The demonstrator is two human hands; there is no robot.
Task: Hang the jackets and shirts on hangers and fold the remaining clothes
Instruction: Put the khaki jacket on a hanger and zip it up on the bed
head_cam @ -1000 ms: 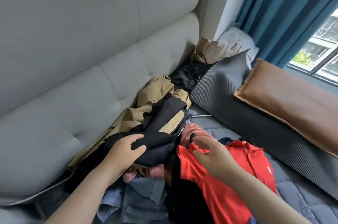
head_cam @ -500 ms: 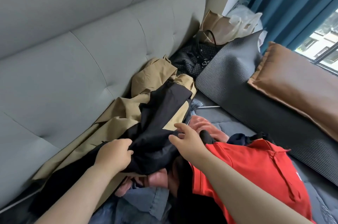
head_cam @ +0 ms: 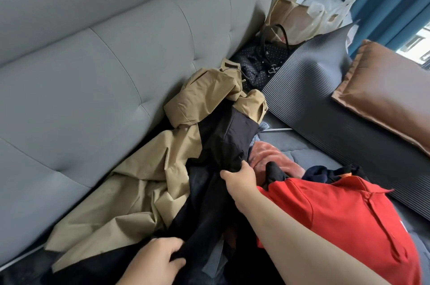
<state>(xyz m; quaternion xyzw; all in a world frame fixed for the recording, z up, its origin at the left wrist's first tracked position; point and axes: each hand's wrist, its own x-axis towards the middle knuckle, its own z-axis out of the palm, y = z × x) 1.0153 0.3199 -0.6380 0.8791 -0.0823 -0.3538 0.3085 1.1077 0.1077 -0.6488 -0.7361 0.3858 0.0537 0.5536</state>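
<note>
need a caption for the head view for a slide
Left hand and right hand grip a black garment over a tan coat, beside a red polo shirt.

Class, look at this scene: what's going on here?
A person is working through a heap of clothes. Both hands hold a black garment: the left hand has its grip low on it, the right hand higher up. It lies over a tan coat, with a red polo under the right forearm. The heap looks unsorted.
</note>
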